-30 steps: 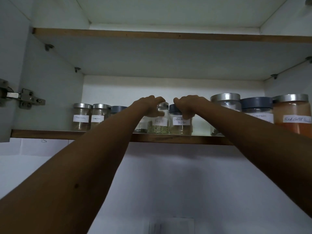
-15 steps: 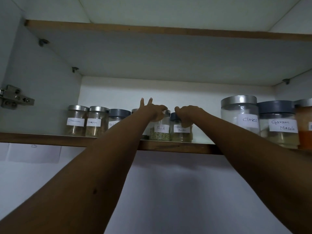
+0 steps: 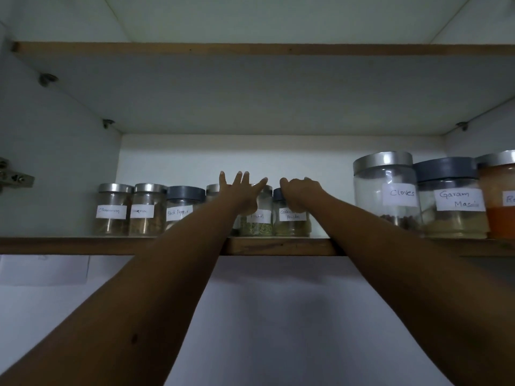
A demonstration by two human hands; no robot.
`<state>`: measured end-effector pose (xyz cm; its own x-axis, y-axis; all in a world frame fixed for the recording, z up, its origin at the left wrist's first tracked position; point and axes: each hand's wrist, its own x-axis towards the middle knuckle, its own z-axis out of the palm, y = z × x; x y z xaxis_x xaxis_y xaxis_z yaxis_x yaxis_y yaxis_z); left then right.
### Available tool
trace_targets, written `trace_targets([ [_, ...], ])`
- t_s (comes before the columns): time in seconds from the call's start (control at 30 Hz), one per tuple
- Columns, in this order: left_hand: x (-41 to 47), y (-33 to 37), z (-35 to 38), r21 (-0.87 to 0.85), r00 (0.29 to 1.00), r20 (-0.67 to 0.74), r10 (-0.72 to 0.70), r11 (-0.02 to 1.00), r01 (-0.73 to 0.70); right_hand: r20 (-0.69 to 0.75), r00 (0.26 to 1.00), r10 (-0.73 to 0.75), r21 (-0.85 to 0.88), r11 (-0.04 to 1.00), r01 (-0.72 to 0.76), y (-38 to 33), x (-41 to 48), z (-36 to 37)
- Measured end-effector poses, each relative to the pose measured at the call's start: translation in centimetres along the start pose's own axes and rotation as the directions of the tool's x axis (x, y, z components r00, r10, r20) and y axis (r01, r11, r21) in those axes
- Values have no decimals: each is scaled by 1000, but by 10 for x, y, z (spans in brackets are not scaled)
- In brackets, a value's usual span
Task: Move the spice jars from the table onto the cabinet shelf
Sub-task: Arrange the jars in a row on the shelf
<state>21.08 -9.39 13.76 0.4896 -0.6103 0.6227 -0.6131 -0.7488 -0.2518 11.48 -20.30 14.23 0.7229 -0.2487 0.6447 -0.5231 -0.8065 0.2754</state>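
Two small glass spice jars stand side by side on the cabinet shelf (image 3: 278,246): a fennel jar (image 3: 257,222) with green seeds and a coriander powder jar (image 3: 291,224) with a dark lid. My left hand (image 3: 241,192) is over the fennel jar with its fingers spread straight, no longer holding it. My right hand (image 3: 301,195) grips the coriander powder jar from above, fingers curled over its lid. Both arms reach up from below.
Left on the shelf stand cinnamon (image 3: 113,210), another small jar (image 3: 146,210), black pepper (image 3: 181,208) and one half-hidden jar. Right are large jars: cloves (image 3: 386,190), garam masala (image 3: 451,199), a red powder jar (image 3: 498,196). Upper shelf (image 3: 250,48) overhead; hinge (image 3: 14,178) far left.
My left hand has opened and let go of the fennel jar, fingers now spread. My right hand stays on the coriander jar. The view has moved closer to the shelf.
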Motion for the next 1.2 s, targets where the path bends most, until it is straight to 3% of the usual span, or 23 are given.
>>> trace_targets([
  [0.1,-4,-2,-8,79,984,-180,12,997,2,-207,978,-42,-82,996,25,-2,-3,-4],
  [0.2,-19,3,-26,175,958,-272,89,984,-42,-420,904,-73,-89,995,39,-8,-16,-24],
  [0.4,-53,27,-68,75,880,-454,140,990,-119,-595,789,-154,-144,986,84,-11,-50,-72],
  [0.53,-66,49,-96,48,850,-500,168,985,-166,-586,802,-118,-116,991,61,12,-74,-98],
  [0.73,-81,91,-123,43,867,-452,210,976,-214,-505,862,-44,-47,999,24,53,-111,-109],
  [0.9,-86,121,-135,-132,867,-437,238,937,-324,-523,852,33,-5,999,-42,105,-133,-106],
  [1.07,-90,144,-146,-189,926,-241,290,922,-338,-384,917,105,57,994,-90,158,-154,-96],
  [1.2,-89,152,-152,-176,950,-110,291,936,-307,-242,969,43,76,997,-25,180,-166,-89],
])
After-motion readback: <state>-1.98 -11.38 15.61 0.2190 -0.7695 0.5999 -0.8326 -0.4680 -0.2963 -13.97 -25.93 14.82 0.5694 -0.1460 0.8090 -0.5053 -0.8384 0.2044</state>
